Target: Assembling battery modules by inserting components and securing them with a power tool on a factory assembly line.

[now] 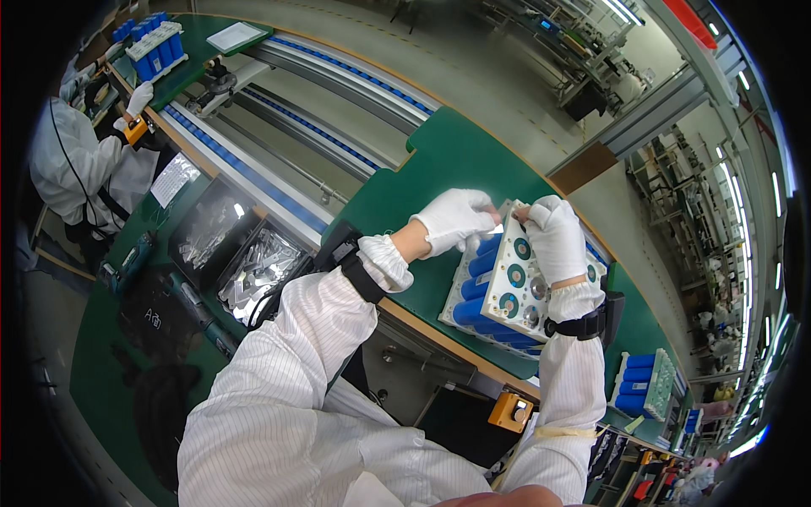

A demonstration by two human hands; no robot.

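Note:
A battery pack (500, 297) stands on the green bench in front of me. Its blue cylindrical cells sit between white plastic plates, and ring-shaped dark green pads show on the upper plate. My left hand (456, 221), in a white glove with bare fingertips, is at the pack's far left corner, fingers pinched together. Over the upper plate, my right hand (556, 241) has its fingers curled, thumb and forefinger pinched near the same far edge. Both sets of fingertips are close together there. Whatever lies between them is too small to tell.
Left of me lie a bin of metal strips (260, 269), another bin of small parts (207, 241) and a power screwdriver (203, 314). Conveyor rails (355, 78) run beyond. More packs stand at far left (157, 52) and right (640, 385). A co-worker (76, 156) works at left.

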